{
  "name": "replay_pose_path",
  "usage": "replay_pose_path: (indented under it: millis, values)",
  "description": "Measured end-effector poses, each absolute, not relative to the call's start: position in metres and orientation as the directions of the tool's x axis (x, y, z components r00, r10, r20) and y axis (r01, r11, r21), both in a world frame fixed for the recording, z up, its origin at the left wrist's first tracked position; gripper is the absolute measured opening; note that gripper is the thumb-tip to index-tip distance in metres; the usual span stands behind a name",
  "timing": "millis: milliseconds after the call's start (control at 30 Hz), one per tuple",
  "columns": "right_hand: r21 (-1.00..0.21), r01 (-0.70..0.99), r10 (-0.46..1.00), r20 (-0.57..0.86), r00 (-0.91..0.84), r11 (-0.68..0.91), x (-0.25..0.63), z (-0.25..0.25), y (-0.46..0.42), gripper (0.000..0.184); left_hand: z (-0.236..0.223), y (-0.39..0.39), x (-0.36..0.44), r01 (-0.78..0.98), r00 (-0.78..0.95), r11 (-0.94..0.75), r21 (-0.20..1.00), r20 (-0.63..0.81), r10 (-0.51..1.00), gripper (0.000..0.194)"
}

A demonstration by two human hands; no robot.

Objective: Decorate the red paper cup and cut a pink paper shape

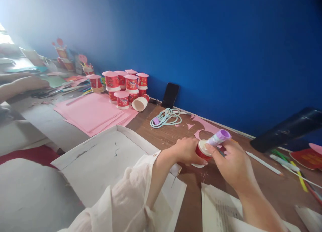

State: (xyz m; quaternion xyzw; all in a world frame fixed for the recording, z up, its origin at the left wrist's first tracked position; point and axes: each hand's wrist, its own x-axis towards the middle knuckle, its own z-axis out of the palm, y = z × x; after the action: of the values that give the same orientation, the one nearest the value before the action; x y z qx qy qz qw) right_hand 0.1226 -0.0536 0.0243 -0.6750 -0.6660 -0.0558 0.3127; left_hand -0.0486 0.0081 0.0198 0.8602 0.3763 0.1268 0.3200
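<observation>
- A plain blue wall point(201, 50) rises behind the brown table point(271, 188), where pink paper scraps point(207, 125) lie just beyond your hands.
- The red cup point(205, 151) is between your hands, its pale end facing up.
- To spread glue well, brace the cup without squeezing it and work lightly out to the edge.
- Your left hand point(186, 150) grasps the cup's side, fingers curled and parted only as far as its body.
- Your right hand point(233, 163) grips what looks like a purple glue stick point(218, 137), fingers closed around it, its lower end at the pale top.
</observation>
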Motion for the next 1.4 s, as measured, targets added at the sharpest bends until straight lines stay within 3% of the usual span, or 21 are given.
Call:
replay_pose_path:
  millis: [200,400,500,567,633,733,833,933,1067,1200,1400]
  values:
    - [-0.345,0.938,0.821,0.546,0.167,0.039,0.116,0.026,-0.050,0.042,0.016,0.011,-0.048,0.561,0.695,-0.513,0.650,-0.033,0.718,0.046]
    - [-0.414,0.910,0.882,0.435,0.180,0.019,0.111,0.035,-0.053,0.042,0.017,0.011,-0.048,0.576,0.689,-0.517,0.634,-0.036,0.724,0.052]
    - [-0.484,0.874,0.889,0.385,0.249,-0.035,0.114,0.035,-0.057,0.045,0.017,0.011,-0.048,0.575,0.687,-0.512,0.638,-0.037,0.726,0.054]
    - [-0.592,0.801,0.874,0.341,0.345,-0.084,0.117,0.030,-0.057,0.046,0.018,0.010,-0.049,0.569,0.683,-0.504,0.649,-0.032,0.729,0.052]
    - [-0.768,0.633,0.837,0.279,0.470,-0.099,0.119,0.024,-0.053,0.046,0.019,0.009,-0.049,0.563,0.680,-0.498,0.660,-0.028,0.732,0.049]
    - [-0.989,0.138,0.796,0.048,0.603,-0.045,0.120,0.018,-0.046,0.041,0.021,0.008,-0.049,0.562,0.680,-0.493,0.664,-0.033,0.732,0.048]
    - [-0.934,-0.353,0.799,-0.253,0.545,-0.055,0.118,0.018,-0.043,0.038,0.021,0.007,-0.047,0.572,0.668,-0.481,0.664,-0.037,0.743,0.051]
    - [-0.832,-0.547,0.816,-0.377,0.437,-0.092,0.116,0.019,-0.043,0.034,0.021,0.007,-0.046,0.581,0.658,-0.469,0.665,-0.044,0.752,0.050]
    - [-0.893,-0.447,0.827,-0.293,0.480,-0.057,0.117,0.014,-0.045,0.036,0.022,0.007,-0.046,0.585,0.653,-0.456,0.671,-0.056,0.756,0.053]
    - [-0.994,-0.084,0.792,0.001,0.610,0.066,0.122,0.007,-0.046,0.041,0.021,0.008,-0.047,0.569,0.674,-0.479,0.668,-0.045,0.738,0.052]
    - [-0.950,0.298,0.735,0.269,0.623,0.095,0.125,0.001,-0.047,0.048,0.019,0.009,-0.046,0.582,0.666,-0.487,0.651,-0.039,0.745,0.056]
